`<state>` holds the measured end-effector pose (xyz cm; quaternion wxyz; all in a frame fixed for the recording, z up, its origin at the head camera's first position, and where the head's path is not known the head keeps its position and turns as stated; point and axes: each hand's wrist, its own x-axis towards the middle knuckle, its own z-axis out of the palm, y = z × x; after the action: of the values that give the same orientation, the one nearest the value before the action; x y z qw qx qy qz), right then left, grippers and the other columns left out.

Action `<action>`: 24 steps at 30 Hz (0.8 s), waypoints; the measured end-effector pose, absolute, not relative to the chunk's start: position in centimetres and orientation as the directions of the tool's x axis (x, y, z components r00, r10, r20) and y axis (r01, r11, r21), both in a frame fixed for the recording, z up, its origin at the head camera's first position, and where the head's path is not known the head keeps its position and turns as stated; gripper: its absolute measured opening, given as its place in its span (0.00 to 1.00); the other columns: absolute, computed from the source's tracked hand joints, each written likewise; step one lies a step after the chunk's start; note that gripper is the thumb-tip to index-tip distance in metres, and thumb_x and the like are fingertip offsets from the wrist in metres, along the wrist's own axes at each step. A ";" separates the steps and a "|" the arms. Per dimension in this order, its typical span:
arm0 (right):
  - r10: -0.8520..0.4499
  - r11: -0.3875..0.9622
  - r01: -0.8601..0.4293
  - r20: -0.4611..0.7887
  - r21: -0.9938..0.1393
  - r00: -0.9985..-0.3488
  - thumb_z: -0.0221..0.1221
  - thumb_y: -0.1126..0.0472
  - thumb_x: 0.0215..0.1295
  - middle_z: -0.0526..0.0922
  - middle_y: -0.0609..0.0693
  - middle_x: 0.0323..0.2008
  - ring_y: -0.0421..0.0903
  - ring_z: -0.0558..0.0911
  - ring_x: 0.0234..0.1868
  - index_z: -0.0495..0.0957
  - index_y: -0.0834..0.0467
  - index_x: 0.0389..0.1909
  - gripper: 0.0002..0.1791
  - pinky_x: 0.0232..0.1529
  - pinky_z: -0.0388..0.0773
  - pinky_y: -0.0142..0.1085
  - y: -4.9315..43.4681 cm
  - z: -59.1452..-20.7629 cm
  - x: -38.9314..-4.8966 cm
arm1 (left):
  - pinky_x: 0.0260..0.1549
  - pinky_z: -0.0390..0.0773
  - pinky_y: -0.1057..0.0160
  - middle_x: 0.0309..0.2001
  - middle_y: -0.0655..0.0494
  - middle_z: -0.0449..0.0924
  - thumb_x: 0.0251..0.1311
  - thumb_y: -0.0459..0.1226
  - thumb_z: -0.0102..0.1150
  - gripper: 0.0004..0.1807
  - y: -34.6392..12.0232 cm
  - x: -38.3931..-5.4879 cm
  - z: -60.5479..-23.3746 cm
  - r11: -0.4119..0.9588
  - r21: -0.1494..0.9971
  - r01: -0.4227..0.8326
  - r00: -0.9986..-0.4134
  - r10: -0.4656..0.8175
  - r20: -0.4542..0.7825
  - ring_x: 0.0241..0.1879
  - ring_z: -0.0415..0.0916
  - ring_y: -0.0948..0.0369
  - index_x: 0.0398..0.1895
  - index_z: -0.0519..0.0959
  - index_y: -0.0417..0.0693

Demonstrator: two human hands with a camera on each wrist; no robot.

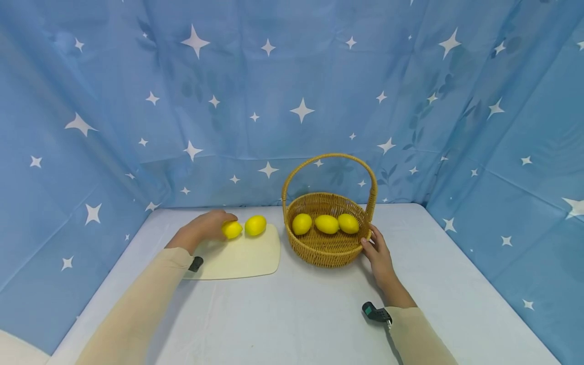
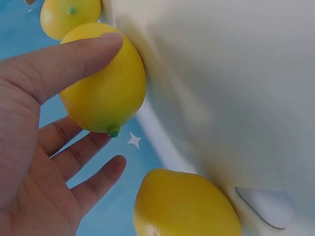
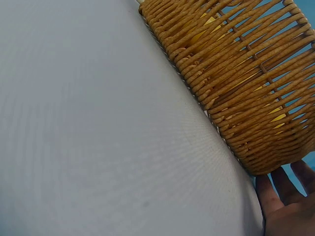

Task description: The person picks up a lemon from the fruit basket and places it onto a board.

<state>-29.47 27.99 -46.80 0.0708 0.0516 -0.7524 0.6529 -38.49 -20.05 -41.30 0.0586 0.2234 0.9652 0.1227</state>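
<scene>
My left hand (image 1: 207,227) lies on the far left of a cream cutting board (image 1: 242,258) and grips a yellow lemon (image 1: 231,229). In the left wrist view my thumb (image 2: 74,59) presses on that lemon (image 2: 106,88), with my fingers behind it. A second lemon (image 1: 255,225) lies just to its right on the board. My right hand (image 1: 375,248) rests with straight fingers against the outer right wall of a wicker basket (image 1: 326,253). Only its fingertips (image 3: 290,179) show in the right wrist view, beside the weave (image 3: 236,83). Three lemons (image 1: 326,224) lie in a row inside.
The basket has a tall arched handle (image 1: 329,158). The white table (image 1: 292,314) is closed in on three sides by a blue star-patterned cloth (image 1: 292,101). One more lemon (image 2: 69,14) shows at the top edge of the left wrist view, and another (image 2: 187,204) at the bottom.
</scene>
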 end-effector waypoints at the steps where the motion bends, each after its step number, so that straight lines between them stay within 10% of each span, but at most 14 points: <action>1: 0.015 0.141 -0.171 0.174 -0.975 -0.985 0.51 0.48 0.74 0.47 0.63 0.74 0.58 0.58 0.71 0.46 0.53 0.77 0.38 0.65 0.62 0.49 28.0 -46.8 -29.5 | 0.63 0.62 0.43 0.61 0.48 0.73 0.51 0.34 0.71 0.33 -20.1 -38.5 -41.4 0.868 0.264 0.421 -0.892 0.450 -0.056 0.61 0.66 0.45 0.64 0.74 0.48; 24: 0.020 0.119 -0.170 0.174 -0.978 -0.985 0.52 0.49 0.74 0.48 0.62 0.74 0.58 0.58 0.71 0.46 0.53 0.77 0.38 0.66 0.62 0.49 28.0 -46.9 -29.6 | 0.56 0.73 0.50 0.52 0.53 0.80 0.57 0.40 0.67 0.20 -16.6 -36.0 -39.5 0.781 0.162 0.604 -0.795 0.576 0.188 0.54 0.75 0.51 0.53 0.82 0.46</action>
<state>-29.61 27.96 -46.94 0.0718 0.0507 -0.7447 0.6616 -36.03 -16.64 -39.45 -0.0641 0.3134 0.9414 0.1072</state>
